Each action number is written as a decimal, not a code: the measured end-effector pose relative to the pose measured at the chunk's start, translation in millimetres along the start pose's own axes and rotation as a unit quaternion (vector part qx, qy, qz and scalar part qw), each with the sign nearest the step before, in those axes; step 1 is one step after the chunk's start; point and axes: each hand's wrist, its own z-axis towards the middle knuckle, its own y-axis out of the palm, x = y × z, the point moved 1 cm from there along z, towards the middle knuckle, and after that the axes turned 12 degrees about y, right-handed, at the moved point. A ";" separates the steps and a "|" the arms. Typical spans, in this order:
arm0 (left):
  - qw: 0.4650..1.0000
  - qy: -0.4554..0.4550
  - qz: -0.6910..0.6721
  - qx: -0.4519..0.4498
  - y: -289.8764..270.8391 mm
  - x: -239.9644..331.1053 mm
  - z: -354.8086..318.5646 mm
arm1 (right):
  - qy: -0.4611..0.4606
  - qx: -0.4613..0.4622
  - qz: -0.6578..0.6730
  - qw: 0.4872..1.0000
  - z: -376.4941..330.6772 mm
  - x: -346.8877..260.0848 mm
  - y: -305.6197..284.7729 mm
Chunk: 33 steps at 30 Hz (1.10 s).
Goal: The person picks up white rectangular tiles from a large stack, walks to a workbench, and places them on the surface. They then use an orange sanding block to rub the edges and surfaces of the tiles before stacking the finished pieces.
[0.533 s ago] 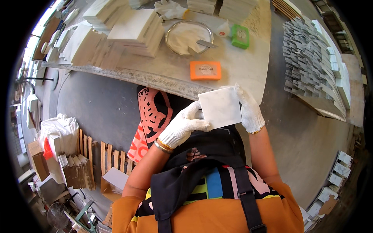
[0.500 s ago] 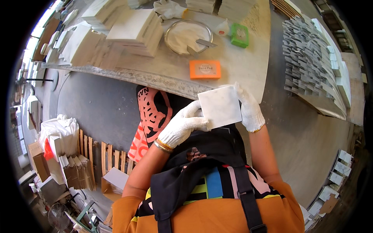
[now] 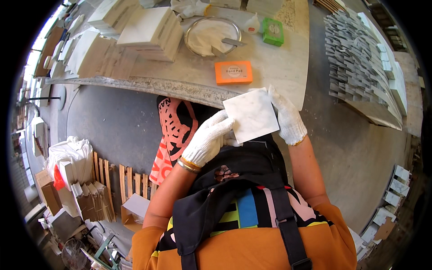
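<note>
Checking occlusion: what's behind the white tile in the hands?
Past the upper edge of the white tile, the table shows; below its lower edge, black clothing. Hidden: whatever is directly behind it, including any fingertips of the left hand or right hand.

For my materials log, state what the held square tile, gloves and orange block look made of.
Square tile: probably marble, smooth; pale with faint veining. Gloves: likely knitted cotton, matte; fine ribbed texture shows. Orange block: perhaps foam or plastic, matte; evenly coloured sides leave it open.
</note>
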 end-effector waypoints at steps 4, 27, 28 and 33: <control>0.999 0.020 -0.035 -0.007 1.7 -2.6 0.7 | -0.034 0.011 -0.021 0.999 -6.1 9.0 -5.2; 0.981 0.047 -0.188 -0.011 -2.0 -12.3 10.8 | -0.092 -0.025 0.041 0.995 -1.6 8.1 2.9; 0.976 0.051 -0.209 -0.019 -2.5 -11.1 10.7 | -0.098 -0.015 0.037 0.994 -0.7 9.2 4.3; 0.963 0.081 -0.255 -0.042 3.4 0.7 13.0 | -0.094 0.001 -0.041 0.995 -2.1 9.8 4.9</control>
